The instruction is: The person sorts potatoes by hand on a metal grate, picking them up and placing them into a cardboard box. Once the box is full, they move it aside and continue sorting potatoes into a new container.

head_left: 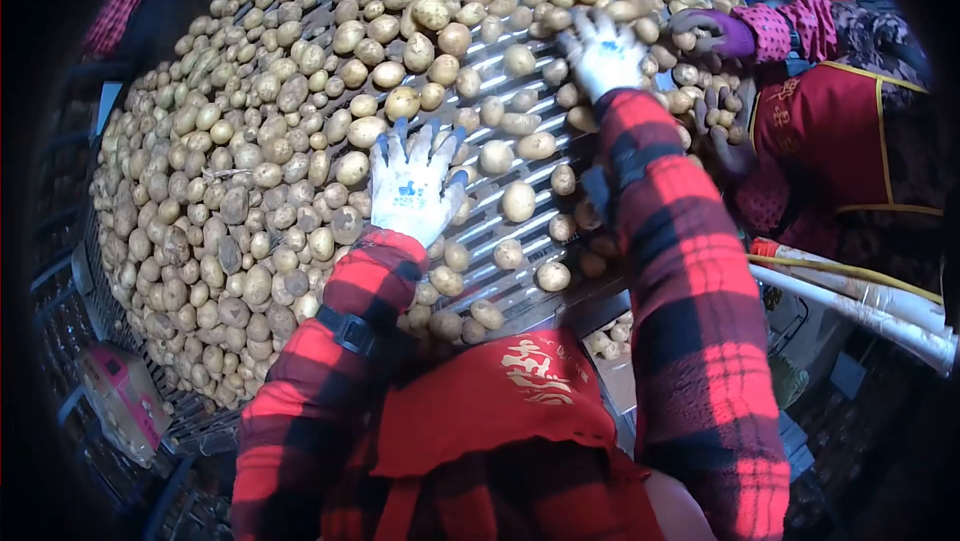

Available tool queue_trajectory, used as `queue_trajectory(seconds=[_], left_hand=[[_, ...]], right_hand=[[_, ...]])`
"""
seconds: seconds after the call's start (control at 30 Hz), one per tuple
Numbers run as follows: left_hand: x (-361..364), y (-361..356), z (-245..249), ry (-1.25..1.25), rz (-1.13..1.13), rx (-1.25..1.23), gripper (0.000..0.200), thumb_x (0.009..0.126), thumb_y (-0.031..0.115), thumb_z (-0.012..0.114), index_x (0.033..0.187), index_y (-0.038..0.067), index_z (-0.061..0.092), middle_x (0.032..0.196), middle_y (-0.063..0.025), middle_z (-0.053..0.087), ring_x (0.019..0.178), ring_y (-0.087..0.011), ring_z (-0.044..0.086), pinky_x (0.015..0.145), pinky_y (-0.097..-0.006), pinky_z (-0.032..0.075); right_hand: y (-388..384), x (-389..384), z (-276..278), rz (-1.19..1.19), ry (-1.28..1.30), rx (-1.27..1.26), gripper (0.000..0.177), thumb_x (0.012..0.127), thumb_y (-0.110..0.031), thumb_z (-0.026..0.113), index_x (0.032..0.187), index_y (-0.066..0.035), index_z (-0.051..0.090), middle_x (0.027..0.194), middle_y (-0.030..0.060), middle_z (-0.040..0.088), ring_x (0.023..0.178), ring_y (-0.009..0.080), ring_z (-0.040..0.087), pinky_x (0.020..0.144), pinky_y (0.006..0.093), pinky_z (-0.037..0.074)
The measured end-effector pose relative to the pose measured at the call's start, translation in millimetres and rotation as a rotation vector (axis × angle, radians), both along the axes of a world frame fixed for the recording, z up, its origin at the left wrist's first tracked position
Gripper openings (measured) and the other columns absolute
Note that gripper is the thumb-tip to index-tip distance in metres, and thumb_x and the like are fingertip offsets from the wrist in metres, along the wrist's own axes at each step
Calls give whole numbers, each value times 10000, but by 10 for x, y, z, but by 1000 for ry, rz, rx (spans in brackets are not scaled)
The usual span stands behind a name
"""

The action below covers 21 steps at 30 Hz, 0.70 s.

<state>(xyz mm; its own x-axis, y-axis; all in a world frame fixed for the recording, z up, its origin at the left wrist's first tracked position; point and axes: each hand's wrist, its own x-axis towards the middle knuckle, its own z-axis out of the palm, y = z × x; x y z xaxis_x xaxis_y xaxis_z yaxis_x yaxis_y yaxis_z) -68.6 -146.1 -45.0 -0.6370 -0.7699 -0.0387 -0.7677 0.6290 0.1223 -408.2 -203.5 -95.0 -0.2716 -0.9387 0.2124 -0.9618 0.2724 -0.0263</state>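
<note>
On the slatted table, one roundish potato lies in the middle part, nearer to the left hand than to the right hand. Both hands have fingers spread over other potatoes. Bare slats surround it partly; a co-worker's glove is at the right edge.

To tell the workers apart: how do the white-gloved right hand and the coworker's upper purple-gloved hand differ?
The white-gloved right hand meets a red and black plaid sleeve; the coworker's purple-gloved hand meets a pink dotted sleeve. The right hand reaches in from below, the coworker's from the right. Both are among brown potatoes.
</note>
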Motion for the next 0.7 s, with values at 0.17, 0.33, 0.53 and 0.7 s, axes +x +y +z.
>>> queue_trajectory(seconds=[0.17, 0.33, 0.53, 0.7], left_hand=[[-4, -52, -18, -8, -23, -4, 605, 974, 391, 664, 1545, 248, 525, 1559, -124, 512, 1498, -428, 358, 1213, -618, 287], [-56, 27, -58, -3, -34, 53, 615, 948, 355, 684, 1536, 246, 542, 1558, -170, 497, 1488, -440, 365, 1223, -624, 274], [107, 410, 168, 109, 8, 122, 585, 879, 353, 731, 1443, 227, 638, 1627, -223, 378, 1462, -462, 387, 1201, -616, 321], [90, 698, 247, 160, -156, 203, 472, 870, 317, 735, 1319, 180, 681, 1586, -146, 464, 1444, -479, 411, 1206, -601, 335]], right_hand=[[429, -153, 459, 71, -49, -200, 540, 998, -397, 621, 1503, -212, 575, 1546, 189, 515, 1363, 460, 505, 1092, 616, 421], [1987, 1294, 629, 426, -292, 128, 565, 851, -250, 701, 1401, -149, 621, 1384, 186, 621, 1318, 419, 550, 1157, 615, 361], [2230, 1198, 684, 87, -414, -124, 415, 921, -202, 672, 1323, -102, 641, 1240, 134, 668, 1215, 339, 589, 1143, 589, 336], [1279, 1317, 589, 177, -369, -238, 464, 943, -273, 664, 1374, -105, 631, 1355, 206, 597, 1248, 395, 549, 1123, 585, 359]])
